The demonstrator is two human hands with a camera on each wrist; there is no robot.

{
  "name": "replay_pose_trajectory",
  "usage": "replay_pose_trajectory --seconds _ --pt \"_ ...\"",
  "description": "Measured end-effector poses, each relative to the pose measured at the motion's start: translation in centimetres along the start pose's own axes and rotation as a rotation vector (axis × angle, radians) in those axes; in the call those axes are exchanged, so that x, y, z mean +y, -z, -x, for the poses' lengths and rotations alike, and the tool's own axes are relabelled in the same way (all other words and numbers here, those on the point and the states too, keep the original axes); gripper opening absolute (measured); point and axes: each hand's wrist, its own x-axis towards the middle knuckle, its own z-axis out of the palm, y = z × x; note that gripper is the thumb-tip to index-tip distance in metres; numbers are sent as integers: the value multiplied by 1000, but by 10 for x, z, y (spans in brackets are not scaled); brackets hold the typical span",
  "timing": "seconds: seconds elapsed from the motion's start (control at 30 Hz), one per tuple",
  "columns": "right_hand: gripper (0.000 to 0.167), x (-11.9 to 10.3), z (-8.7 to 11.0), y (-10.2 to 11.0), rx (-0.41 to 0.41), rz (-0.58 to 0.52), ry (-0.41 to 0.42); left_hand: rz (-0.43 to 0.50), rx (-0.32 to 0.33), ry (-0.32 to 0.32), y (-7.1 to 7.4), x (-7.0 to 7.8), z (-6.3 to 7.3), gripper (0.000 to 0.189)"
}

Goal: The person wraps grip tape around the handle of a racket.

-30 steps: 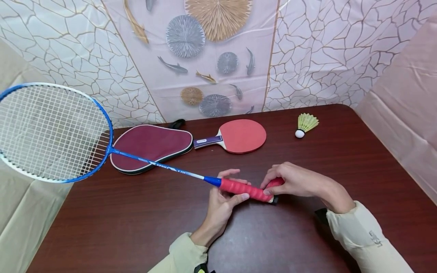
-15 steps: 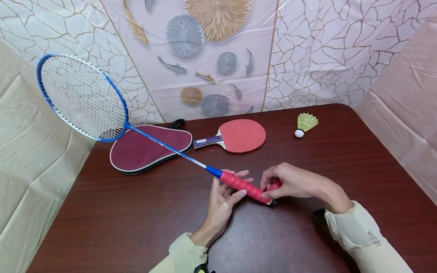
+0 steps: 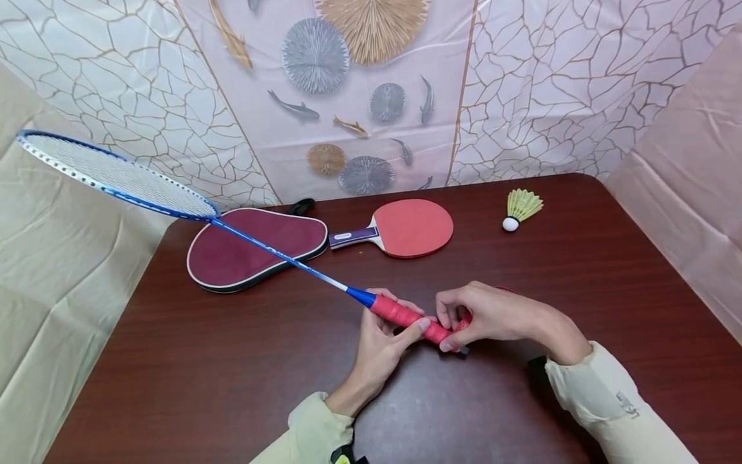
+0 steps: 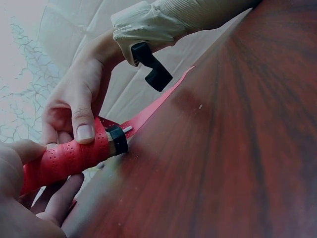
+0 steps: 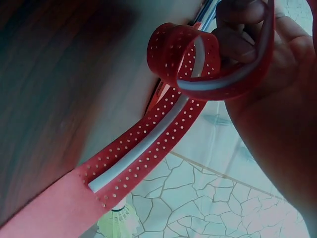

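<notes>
A blue and white badminton racket (image 3: 278,252) slants across the head view, its strung head up at the left, seen nearly edge-on. My left hand (image 3: 377,351) holds its red-wrapped handle (image 3: 397,311), thumb on top and fingers beneath. At the butt end, my right hand (image 3: 493,314) pinches red overgrip tape, with the thumb on the wrap beside the black end cap (image 4: 118,140). In the right wrist view the loose perforated tape (image 5: 153,136) curls from the fingers, a pale strip running along it. Its tail (image 4: 157,105) trails toward the tabletop.
Behind the hands lie a maroon paddle case (image 3: 255,248), a red table tennis paddle (image 3: 413,227) and a yellow shuttlecock (image 3: 523,207) with a white tip. The brown table (image 3: 243,386) meets a patterned cloth backdrop (image 3: 539,90).
The racket has been rolled in the hands, so its head has gone from broad face to nearly edge-on. My right thumb has shifted slightly left onto the wrap near the butt.
</notes>
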Motion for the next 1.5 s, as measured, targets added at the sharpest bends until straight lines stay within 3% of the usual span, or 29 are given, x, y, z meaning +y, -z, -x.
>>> replay_pose_trajectory --seconds 0.13,0.27,0.57,0.77,0.93,1.5 --pt "32 0 2 3 -7 29 -46 69 -19 -11 -2 0 -1 52" --pt "27 1 5 8 -15 35 -57 74 -25 -17 -3 0 -2 50" --pt "12 0 15 21 2 47 35 38 -35 -27 -4 0 -2 56" --pt "13 -2 18 26 56 95 101 16 -34 -45 -4 0 -2 56" --pt "12 3 16 26 97 131 131 34 -24 -25 -4 2 -2 57" --pt "15 4 4 12 64 126 53 149 -84 8 3 1 -1 46"
